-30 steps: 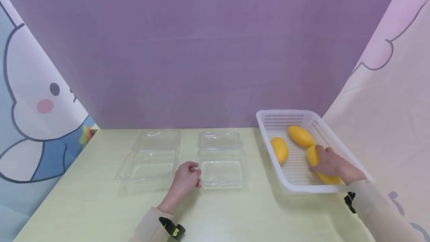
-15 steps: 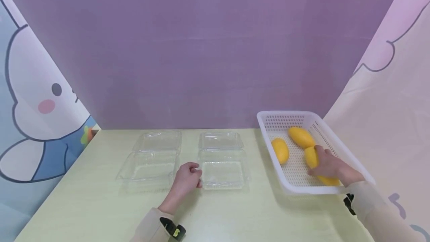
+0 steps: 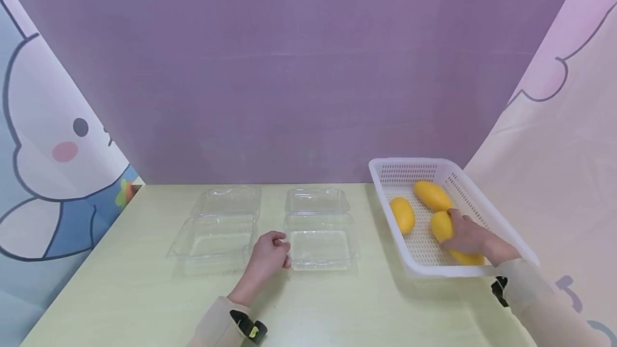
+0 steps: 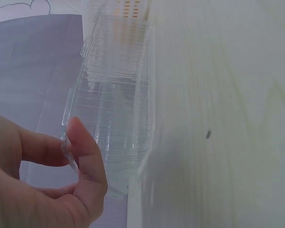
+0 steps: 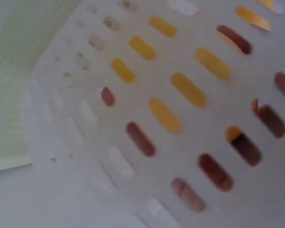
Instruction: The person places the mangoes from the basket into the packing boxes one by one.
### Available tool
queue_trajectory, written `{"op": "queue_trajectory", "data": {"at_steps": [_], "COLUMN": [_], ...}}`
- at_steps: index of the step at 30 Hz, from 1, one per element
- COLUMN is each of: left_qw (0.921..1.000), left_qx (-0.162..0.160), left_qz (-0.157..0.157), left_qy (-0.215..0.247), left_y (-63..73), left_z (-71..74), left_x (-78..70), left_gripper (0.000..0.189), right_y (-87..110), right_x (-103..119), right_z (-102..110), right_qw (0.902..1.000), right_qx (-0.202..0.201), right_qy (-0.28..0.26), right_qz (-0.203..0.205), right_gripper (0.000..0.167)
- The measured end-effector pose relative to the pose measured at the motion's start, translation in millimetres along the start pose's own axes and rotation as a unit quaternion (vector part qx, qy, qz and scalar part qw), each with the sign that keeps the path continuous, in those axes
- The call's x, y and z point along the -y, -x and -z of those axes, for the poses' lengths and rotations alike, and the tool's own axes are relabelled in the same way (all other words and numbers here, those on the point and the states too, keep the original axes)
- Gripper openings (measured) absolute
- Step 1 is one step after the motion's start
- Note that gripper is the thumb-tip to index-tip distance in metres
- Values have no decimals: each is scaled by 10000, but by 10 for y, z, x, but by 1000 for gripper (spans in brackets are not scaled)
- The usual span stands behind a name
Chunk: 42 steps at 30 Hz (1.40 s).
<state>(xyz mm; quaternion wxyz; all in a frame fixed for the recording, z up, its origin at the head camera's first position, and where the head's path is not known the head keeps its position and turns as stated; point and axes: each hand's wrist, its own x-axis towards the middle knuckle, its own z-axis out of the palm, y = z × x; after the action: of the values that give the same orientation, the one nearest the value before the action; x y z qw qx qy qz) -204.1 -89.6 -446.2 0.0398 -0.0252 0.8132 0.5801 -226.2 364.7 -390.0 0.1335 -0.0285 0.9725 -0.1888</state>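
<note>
My left hand (image 3: 268, 253) pinches the left rim of the smaller clear plastic clamshell box (image 3: 320, 248), which lies with its lid folded back. In the left wrist view, the thumb and fingers (image 4: 88, 161) hold the rim of this clear box (image 4: 116, 109). Inside the white basket, my right hand (image 3: 469, 237) grips a yellow mango (image 3: 441, 225) from its right side, covering part of it. Another mango (image 3: 468, 258) lies just below that hand. The right wrist view shows mostly the slotted basket wall (image 5: 85, 142), with yellow and bits of the hand behind the slots.
The white basket (image 3: 419, 270) stands at the right of the table and also holds an upper mango (image 3: 432, 195) and a left mango (image 3: 402, 215). A larger clear clamshell box (image 3: 214, 240) lies open at the left. A purple panel (image 3: 308, 79) closes the back.
My right hand has shifted slightly left in the basket, and the mango under it has moved left with it. The left hand keeps its place on the box rim.
</note>
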Motion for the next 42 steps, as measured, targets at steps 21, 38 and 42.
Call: {"op": "queue_trajectory", "data": {"at_steps": [21,38,42], "left_qw": [10000,9998,9998], "left_qx": [7,48,22], "left_qz": [27,61,71], "left_qy": [42,205,187], "left_y": [-14,-9,0], "left_z": [15,11,10], "left_x": [-11,1,-7], "left_gripper": [41,40,40], "right_y": [45,142,181], "right_x": [90,199,230], "right_z": [74,124,115], "right_qw": [9968,9921,9890], "right_qx": [-563,-657,-687], "right_qy": [-233,-1021,-1256], "right_qz": [515,330,372], "right_gripper": [94,96,93]}}
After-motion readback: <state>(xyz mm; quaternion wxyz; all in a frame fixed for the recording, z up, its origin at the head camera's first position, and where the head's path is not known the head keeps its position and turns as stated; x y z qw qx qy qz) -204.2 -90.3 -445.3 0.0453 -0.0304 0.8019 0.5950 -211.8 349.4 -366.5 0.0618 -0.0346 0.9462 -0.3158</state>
